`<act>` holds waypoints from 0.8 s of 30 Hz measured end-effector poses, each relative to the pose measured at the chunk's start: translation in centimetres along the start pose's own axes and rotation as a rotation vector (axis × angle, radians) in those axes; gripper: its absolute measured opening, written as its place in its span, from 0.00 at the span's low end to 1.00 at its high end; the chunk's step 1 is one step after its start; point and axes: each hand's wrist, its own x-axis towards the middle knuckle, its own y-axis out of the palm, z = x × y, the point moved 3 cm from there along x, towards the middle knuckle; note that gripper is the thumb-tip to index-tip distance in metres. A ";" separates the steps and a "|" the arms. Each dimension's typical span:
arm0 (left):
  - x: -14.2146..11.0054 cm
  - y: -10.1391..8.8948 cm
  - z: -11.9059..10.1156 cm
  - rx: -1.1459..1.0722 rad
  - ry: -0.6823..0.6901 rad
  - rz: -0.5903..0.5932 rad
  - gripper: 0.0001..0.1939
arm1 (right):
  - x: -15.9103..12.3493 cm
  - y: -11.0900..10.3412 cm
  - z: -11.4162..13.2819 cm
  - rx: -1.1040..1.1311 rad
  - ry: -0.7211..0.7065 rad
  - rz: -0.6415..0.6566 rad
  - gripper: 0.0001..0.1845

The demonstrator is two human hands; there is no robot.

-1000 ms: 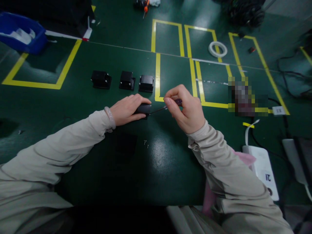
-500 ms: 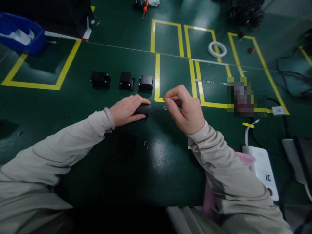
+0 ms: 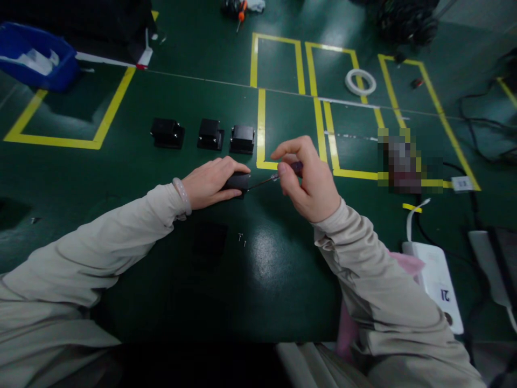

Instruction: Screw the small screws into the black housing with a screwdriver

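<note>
My left hand (image 3: 212,182) grips a small black block (image 3: 238,182) against the green table, thumb on the near side and fingers on the far side. In my right hand (image 3: 310,179) is a screwdriver (image 3: 297,168) with a dark handle, held at a low slant. Its thin shaft points left, and the tip meets the right end of the block. What the tip sits in is too small to make out. Two small screws (image 3: 240,237) lie on the table nearer to me. Beyond my left hand stand three similar black blocks (image 3: 210,132) with shiny screw heads.
Yellow tape (image 3: 262,126) marks rectangles on the table. A white tape roll (image 3: 361,82) lies at the back right, a blue bin (image 3: 60,67) at the far left. On the right is a white power strip (image 3: 436,285) with cables. An orange-handled tool (image 3: 242,11) rests at the back.
My right index finger has lifted off the screwdriver handle a little and the grip has shifted. The screwdriver tip stays at the block. My left hand and the block have not moved.
</note>
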 end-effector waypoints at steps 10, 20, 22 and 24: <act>0.0 0.2 0.0 0.015 -0.001 -0.017 0.24 | 0.0 0.2 -0.2 -0.023 0.033 -0.017 0.15; 0.0 0.2 0.1 0.009 -0.001 -0.008 0.24 | -0.1 0.0 0.1 -0.089 0.052 -0.018 0.16; 0.0 0.2 0.1 0.007 0.004 -0.015 0.24 | -0.1 0.0 0.1 -0.076 0.047 -0.018 0.15; 0.0 0.2 0.1 0.004 0.004 -0.019 0.24 | -0.1 0.1 0.0 -0.062 0.045 -0.019 0.15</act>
